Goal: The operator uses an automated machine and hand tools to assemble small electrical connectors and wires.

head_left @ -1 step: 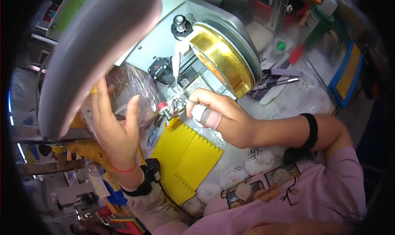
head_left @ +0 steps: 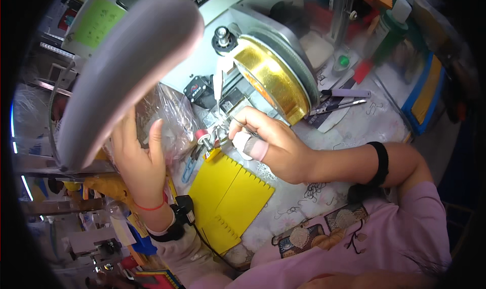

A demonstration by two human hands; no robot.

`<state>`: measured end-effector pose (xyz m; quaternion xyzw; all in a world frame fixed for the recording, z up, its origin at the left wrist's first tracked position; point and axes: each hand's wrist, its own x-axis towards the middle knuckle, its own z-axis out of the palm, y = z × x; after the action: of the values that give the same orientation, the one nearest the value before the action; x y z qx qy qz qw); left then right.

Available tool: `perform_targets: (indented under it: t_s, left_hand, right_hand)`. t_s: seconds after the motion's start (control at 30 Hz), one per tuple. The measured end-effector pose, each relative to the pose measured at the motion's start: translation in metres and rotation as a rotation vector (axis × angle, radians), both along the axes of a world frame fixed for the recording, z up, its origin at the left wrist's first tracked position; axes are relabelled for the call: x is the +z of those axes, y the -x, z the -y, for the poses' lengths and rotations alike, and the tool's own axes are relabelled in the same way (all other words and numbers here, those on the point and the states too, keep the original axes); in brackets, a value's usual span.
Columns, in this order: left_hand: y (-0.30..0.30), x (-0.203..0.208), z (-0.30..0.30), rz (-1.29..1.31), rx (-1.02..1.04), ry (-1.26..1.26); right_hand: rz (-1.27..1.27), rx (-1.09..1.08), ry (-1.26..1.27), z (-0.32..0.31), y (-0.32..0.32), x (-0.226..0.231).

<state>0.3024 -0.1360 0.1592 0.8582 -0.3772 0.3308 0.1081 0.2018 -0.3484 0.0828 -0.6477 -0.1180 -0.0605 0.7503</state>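
My right hand is pinched at the metal tip of a small machine. Its thumb wears white and grey wrapping, and whatever lies between the fingertips is too small to make out. My left hand is raised left of the machine, thumb apart, holding nothing that I can see. A grey lamp head hides its fingertips. On the machine sits a wide gold spool; a red knob is by the tip. Below lies a yellow notched board.
Small dark hooks are scattered on the patterned tabletop. A purple-handled cutter and tweezers lie right of the spool. Behind my left hand is a clear plastic bag. A green bottle and blue tray stand far right.
My left hand appears slightly further left and lower, and the lamp a little further right, with the view shifted slightly. My right hand stays at the machine's tip.
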Motion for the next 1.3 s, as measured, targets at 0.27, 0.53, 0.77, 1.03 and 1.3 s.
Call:
perform_targets:
  t_s: [0.27,0.53,0.77,1.03,1.3]
  left_hand:
    - [0.014,0.000,-0.003,-0.513,0.029,0.198]
    - [0.015,-0.037,0.007,-1.253,0.004,0.153]
    - [0.044,-0.021,0.039,-0.444,0.032,0.090]
    - [0.046,-0.031,0.056,-0.196,-0.305,0.279]
    - [0.051,-0.037,0.050,-0.017,-0.441,0.098]
  right_hand:
    - [-0.034,-0.058,-0.202,-0.012,-0.017,-0.002]
    - [0.019,-0.117,-0.088,-0.013,-0.019,-0.007]
    - [-0.050,-0.143,-0.416,-0.029,-0.019,-0.005]
    - [-0.104,-0.091,-0.484,-0.021,-0.009,-0.002]
    - [0.062,-0.138,0.132,0.004,0.014,-0.006]
